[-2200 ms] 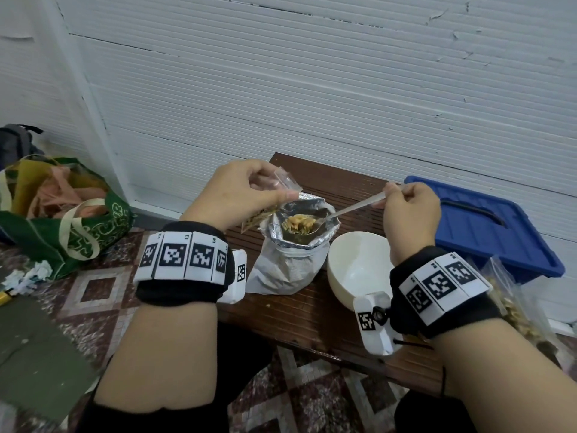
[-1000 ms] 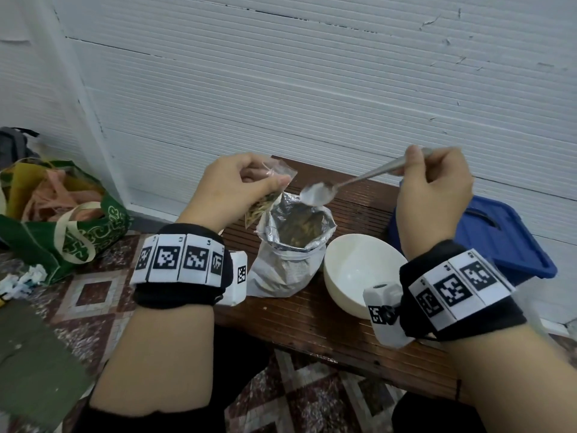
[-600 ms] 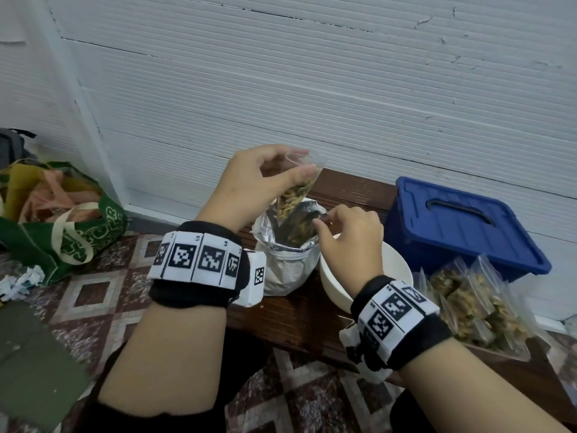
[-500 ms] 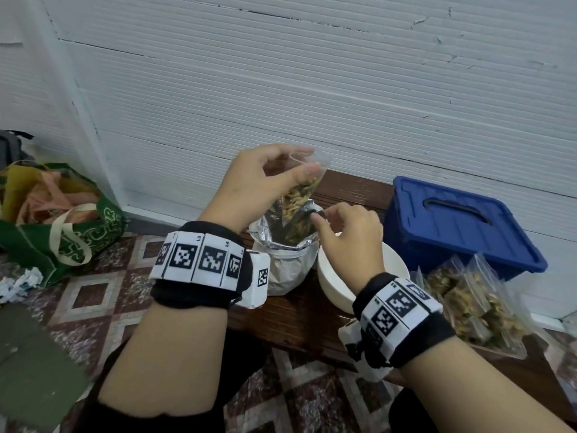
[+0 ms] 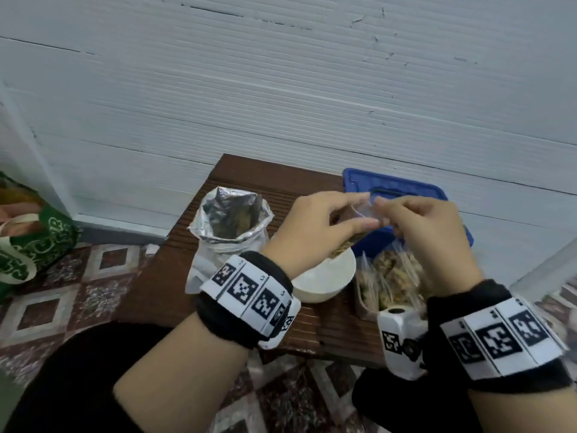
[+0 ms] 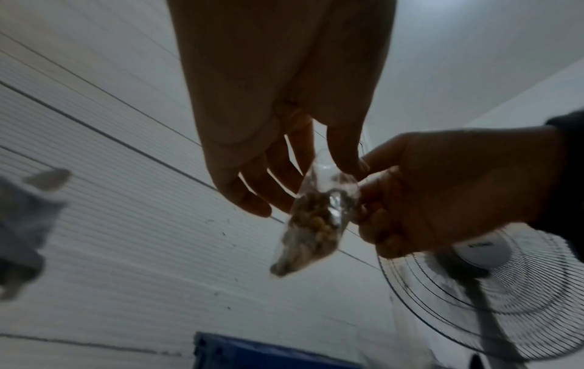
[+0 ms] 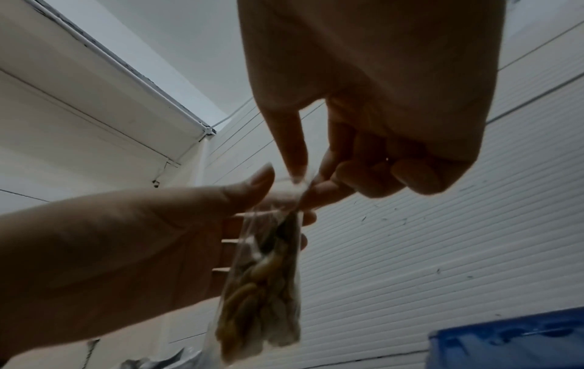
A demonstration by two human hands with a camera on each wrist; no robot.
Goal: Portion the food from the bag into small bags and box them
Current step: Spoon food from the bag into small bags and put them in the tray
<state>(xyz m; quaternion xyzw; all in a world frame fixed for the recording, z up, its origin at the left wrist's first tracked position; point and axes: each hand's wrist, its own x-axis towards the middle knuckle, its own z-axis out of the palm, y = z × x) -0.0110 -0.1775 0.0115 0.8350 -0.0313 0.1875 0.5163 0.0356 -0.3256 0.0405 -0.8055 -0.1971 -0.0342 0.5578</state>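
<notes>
Small bag pinched at its top by both hands

Head view: small bag (image 5: pixel 359 225) of food, held up over white bowl (image 5: pixel 324 278) and in front of blue box (image 5: pixel 402 195), lid on. Left hand (image 5: pixel 315 226) pinching one side of the bag's top between thumb and fingers; right hand (image 5: pixel 427 232) pinching the other side. Foil bag (image 5: pixel 231 226) standing open on the wooden table (image 5: pixel 175 276), left of the bowl. Filled small bags (image 5: pixel 390 279) lying heaped just right of the bowl, in front of the box. Green tote bag (image 5: pixel 34 245) on the tiled floor at far left.

Left wrist view: small bag (image 6: pixel 313 227) hanging down, food gathered in its lower half, clear top caught between left hand (image 6: pixel 278 124) fingertips and right hand (image 6: pixel 448 189), whose fingers curl in against it. Fan (image 6: pixel 493 289) behind.

Right wrist view: small bag (image 7: pixel 265 287) hanging, right hand (image 7: pixel 373 112) thumb and forefinger closed on the top edge, other fingers curled; left hand (image 7: pixel 132 249) thumb pressing the same edge from the left.
</notes>
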